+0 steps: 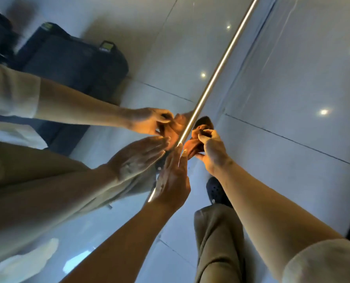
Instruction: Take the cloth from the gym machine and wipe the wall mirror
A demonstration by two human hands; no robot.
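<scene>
The wall mirror [92,211] fills the left half of the view, and a lit strip [217,70] runs along its lower edge. My right hand [213,152] grips a bunched brown cloth [198,137] low against the mirror, right beside the strip. My left hand [174,180] lies flat on the glass with its fingers straight, just below the cloth. Both hands and the cloth show again as reflections in the mirror.
Pale glossy floor tiles [292,82] spread out on the right, with ceiling lights reflected in them. My trouser leg [217,242] and dark shoe [217,190] stand near the mirror's base. A dark padded gym machine [72,62] appears only as a reflection, upper left.
</scene>
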